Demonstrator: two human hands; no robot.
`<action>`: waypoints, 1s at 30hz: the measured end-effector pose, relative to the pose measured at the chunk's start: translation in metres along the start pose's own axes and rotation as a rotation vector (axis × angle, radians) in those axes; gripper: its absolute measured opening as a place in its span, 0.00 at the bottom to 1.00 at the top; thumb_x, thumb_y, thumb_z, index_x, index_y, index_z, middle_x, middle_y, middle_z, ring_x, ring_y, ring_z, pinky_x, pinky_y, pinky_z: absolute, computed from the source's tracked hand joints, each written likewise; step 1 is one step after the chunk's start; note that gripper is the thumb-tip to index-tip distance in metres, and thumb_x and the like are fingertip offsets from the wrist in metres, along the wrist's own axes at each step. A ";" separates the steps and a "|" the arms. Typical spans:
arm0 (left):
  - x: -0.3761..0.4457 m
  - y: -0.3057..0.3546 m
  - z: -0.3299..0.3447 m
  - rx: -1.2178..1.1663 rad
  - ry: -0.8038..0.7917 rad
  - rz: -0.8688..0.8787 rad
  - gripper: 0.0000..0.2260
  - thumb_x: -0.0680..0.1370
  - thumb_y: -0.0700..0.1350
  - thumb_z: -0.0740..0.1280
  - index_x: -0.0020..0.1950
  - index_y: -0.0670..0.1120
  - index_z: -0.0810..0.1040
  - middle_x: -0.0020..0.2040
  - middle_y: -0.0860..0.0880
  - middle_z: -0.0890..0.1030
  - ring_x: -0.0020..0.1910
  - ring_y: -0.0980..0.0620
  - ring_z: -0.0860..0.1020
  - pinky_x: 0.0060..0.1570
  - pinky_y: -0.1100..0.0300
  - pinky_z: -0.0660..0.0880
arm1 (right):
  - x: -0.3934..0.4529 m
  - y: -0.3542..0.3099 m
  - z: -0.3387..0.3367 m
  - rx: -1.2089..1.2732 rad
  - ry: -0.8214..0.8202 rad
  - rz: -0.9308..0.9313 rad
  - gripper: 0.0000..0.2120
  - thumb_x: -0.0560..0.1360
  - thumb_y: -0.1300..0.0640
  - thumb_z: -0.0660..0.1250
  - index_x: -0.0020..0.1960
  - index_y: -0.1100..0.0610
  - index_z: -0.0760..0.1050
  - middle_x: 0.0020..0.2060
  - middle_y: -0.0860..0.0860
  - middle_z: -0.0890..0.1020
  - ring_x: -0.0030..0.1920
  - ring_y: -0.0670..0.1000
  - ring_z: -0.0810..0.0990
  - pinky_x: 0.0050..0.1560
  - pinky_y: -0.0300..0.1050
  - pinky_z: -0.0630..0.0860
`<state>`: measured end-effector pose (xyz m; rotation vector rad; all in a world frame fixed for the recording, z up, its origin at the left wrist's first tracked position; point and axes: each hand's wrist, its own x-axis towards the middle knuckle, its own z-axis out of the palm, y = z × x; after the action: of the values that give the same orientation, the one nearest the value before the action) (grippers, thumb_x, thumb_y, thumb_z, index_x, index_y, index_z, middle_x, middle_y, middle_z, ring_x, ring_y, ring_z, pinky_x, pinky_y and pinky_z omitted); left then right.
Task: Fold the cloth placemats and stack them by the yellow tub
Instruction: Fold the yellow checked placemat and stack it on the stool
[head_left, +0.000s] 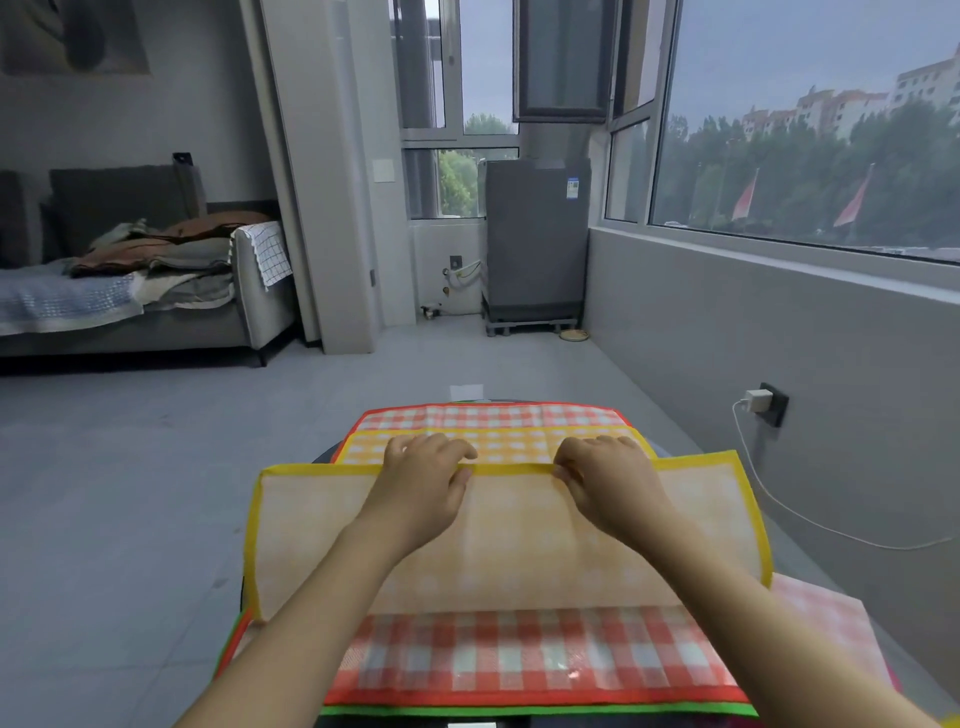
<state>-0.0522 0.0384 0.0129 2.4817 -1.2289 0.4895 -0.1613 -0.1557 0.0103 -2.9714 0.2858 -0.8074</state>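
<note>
Both hands out front over a stack of checked placemats on a small dark table, mostly covered.

Left hand: fingers curled over the far yellow hem of the yellow placemat, thumb under, pinching the edge. Right hand: same hold, fingers curled and pinching the same hem further right. Hands apart, level with each other.

The yellow placemat is folded over toward the far side, pale underside up; its checked face shows just beyond the hands. Its near fold lies across the middle of the stack.

Under it, a red placemat, showing near and far. A green edge peeks out below the red at the near side. A pale pink placemat sticks out at right.

Background: sofa with piled bedding, grey appliance by the window, charger in the wall socket. Yellow tub not in view.
</note>
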 end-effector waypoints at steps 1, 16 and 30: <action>0.001 -0.005 0.007 0.005 0.022 -0.006 0.19 0.78 0.54 0.50 0.62 0.52 0.74 0.58 0.54 0.76 0.61 0.52 0.72 0.64 0.57 0.53 | 0.003 0.002 0.008 0.005 0.018 0.022 0.09 0.78 0.51 0.59 0.51 0.53 0.75 0.46 0.49 0.82 0.50 0.55 0.76 0.49 0.46 0.62; -0.021 0.002 0.086 -0.003 -0.550 0.000 0.26 0.81 0.56 0.47 0.78 0.54 0.45 0.78 0.50 0.42 0.76 0.53 0.39 0.74 0.53 0.35 | 0.019 0.027 0.111 -0.030 -0.137 0.192 0.09 0.77 0.51 0.59 0.51 0.52 0.76 0.48 0.50 0.79 0.52 0.56 0.75 0.52 0.47 0.64; -0.028 0.004 0.095 0.021 -0.538 -0.081 0.26 0.81 0.59 0.46 0.77 0.58 0.41 0.78 0.51 0.38 0.75 0.53 0.34 0.73 0.47 0.33 | -0.040 -0.009 0.099 0.101 -0.403 0.081 0.46 0.65 0.31 0.20 0.76 0.48 0.48 0.77 0.48 0.49 0.76 0.49 0.45 0.72 0.43 0.37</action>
<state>-0.0562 0.0145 -0.0830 2.7646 -1.2928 -0.2079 -0.1438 -0.1389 -0.0941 -2.9135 0.3277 -0.1969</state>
